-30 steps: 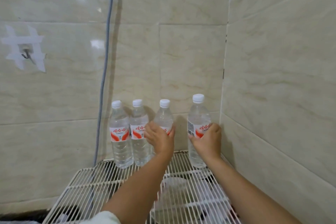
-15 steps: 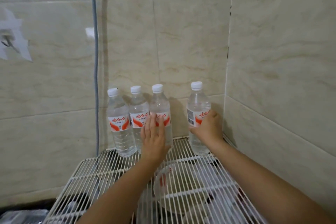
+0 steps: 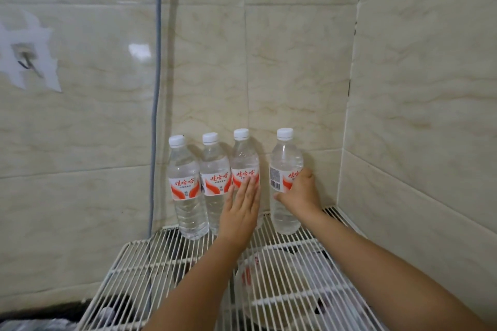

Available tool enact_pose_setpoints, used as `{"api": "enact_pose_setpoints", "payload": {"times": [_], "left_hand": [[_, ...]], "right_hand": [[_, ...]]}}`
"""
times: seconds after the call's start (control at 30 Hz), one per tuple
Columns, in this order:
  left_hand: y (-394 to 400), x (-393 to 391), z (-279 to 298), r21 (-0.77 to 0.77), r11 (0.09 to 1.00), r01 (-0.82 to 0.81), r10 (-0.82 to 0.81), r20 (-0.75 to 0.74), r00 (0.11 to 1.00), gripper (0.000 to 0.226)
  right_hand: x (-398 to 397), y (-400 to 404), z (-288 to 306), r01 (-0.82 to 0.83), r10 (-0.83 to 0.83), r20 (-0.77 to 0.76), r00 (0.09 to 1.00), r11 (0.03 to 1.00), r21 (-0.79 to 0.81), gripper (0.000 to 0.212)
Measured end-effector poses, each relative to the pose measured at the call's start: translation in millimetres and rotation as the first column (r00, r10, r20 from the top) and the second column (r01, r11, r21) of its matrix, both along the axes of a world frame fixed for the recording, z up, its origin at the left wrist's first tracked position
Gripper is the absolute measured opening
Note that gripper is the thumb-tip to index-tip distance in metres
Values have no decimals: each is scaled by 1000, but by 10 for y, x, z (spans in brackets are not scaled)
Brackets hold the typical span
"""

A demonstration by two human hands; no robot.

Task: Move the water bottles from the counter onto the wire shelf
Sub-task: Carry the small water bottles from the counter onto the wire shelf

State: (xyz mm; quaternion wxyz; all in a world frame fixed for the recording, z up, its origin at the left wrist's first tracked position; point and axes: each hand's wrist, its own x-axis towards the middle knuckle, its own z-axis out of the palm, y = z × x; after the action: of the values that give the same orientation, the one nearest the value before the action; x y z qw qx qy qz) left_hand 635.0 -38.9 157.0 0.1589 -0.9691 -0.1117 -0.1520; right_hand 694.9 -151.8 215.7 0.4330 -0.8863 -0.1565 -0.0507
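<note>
Several clear water bottles with white caps and red-and-white labels stand upright at the back of the white wire shelf (image 3: pixel 282 274), against the tiled wall. The leftmost bottle (image 3: pixel 185 185) and the second bottle (image 3: pixel 215 183) touch each other. My left hand (image 3: pixel 242 209) lies flat with straight fingers against the front of the third bottle (image 3: pixel 244 161). The rightmost bottle (image 3: pixel 285 166) stands a little apart near the corner. My right hand (image 3: pixel 302 193) grips it around the label from the right side.
Tiled walls meet in a corner right of the bottles. A grey cable (image 3: pixel 157 88) runs down the back wall to the shelf's left rear. A taped metal hook (image 3: pixel 25 59) sits on the wall at far left. Dishes (image 3: pixel 271 277) and dark items show beneath the wire grid.
My left hand let go of the third bottle and opened flat against it, and that bottle now stands close beside the second one. My right hand keeps its hold on the rightmost bottle.
</note>
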Motion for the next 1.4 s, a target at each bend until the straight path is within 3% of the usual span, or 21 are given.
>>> {"api": "enact_pose_setpoints", "payload": {"times": [0.07, 0.17, 0.23, 0.4, 0.47, 0.67, 0.97, 1.07, 1.17, 1.23, 1.33, 1.4], "left_hand": [[69, 29, -27, -21, 1000, 20, -19, 35, 999, 88], [161, 13, -42, 167, 983, 78, -112, 203, 973, 115], [218, 1, -56, 197, 978, 64, -113, 249, 962, 122], [326, -59, -65, 210, 975, 71, -125, 257, 958, 117], [338, -78, -63, 167, 983, 73, -115, 263, 958, 127], [379, -26, -31, 86, 993, 79, -100, 282, 954, 144], [382, 14, -87, 99, 995, -6, -24, 300, 954, 144], [288, -23, -46, 21, 998, -51, 44, 267, 963, 131], [148, -162, 127, -4, 999, -42, 42, 179, 983, 88], [103, -310, 266, -103, 993, -54, 66, 124, 990, 67], [198, -611, 317, -178, 978, -106, 141, 195, 971, 60], [329, -860, 322, -166, 968, -186, 217, 195, 956, 59]], "right_hand": [[-5, 69, -17, -3, 3, -1, 1000, 1000, 11, 72], [1, 152, -7, 1, -1, 5, 1000, 1000, 23, 71], [5, 200, 5, 17, -17, -3, 1000, 1000, 26, 72], [36, 233, -24, -46, 44, -62, 997, 998, -31, 89], [36, 179, -102, -110, 103, -107, 989, 992, -59, 97], [-101, 187, -349, -25, 28, 70, 997, 999, -47, 84], [-93, 200, -391, -29, 44, 127, 991, 993, -110, 82], [-104, 156, -364, -65, 83, 115, 990, 986, -153, 83], [-158, 83, -286, -85, 107, 73, 992, 962, -258, 88], [-268, 20, -220, -46, 112, 171, 979, 935, -351, 82], [-484, 24, -175, -97, 316, 419, 851, 879, -466, 65], [-652, 113, -137, -153, 441, 488, 753, 839, -522, 60]]}}
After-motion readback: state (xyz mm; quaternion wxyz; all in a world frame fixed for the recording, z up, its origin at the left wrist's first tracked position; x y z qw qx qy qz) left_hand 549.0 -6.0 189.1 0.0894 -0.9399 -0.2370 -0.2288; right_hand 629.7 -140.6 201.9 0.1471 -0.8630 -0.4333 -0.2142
